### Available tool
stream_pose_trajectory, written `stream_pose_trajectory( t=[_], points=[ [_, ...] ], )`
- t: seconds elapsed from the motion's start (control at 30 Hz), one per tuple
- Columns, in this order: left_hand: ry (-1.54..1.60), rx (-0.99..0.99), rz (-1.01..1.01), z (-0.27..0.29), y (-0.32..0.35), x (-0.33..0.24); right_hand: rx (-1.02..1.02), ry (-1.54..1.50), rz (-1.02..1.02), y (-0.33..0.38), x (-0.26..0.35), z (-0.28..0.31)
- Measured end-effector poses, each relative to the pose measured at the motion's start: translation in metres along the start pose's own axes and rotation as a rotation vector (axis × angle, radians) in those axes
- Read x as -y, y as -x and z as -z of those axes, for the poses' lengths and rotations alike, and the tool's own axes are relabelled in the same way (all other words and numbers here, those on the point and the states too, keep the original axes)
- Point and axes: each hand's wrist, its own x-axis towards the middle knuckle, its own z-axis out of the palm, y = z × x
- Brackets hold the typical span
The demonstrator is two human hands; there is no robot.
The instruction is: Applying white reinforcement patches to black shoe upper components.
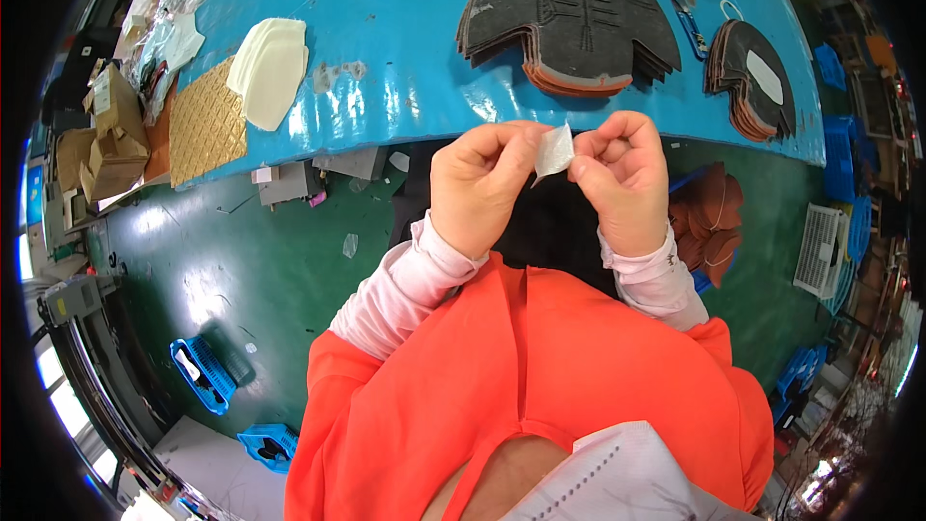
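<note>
Far left: cardboard box (118, 121), then gold quilted sheet (204, 135) at the edge of the blue surface (386, 48), stack of cream pieces (270, 72) overlapping it. Left hand (475, 183): fingers pinching small whitish piece (555, 151), which is held up between the hands, near the surface's front edge. Beyond it, large dark stack (584, 14). Right hand (629, 181): fingers curled, thumb at piece's right edge; can't tell if gripping. Further right, smaller dark stack (741, 77).
</note>
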Motion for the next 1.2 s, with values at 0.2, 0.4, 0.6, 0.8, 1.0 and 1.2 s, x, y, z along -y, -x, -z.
stream_pose_trajectory(
  t=[0.2,0.4,0.6,0.8,1.0,1.2],
  points=[
    [-0.116,0.023,-0.164,-0.006,0.001,-0.001,0.115,-0.022,-0.139,-0.006,0.003,0.017],
    [0.035,0.038,-0.087,-0.003,0.002,-0.001,0.188,0.137,-0.156,-0.006,0.007,0.010],
    [0.437,-0.097,-0.043,0.013,-0.004,-0.023,0.079,-0.080,0.068,-0.020,0.020,0.076],
    [0.590,0.075,0.110,0.013,0.001,-0.034,0.010,0.222,0.385,-0.017,0.060,0.092],
    [0.643,0.121,0.177,-0.006,-0.007,-0.037,0.171,0.814,0.462,-0.002,0.041,0.017],
    [0.610,0.103,0.225,-0.010,-0.006,-0.042,0.157,0.646,0.073,-0.024,0.057,0.029]
  ],
)
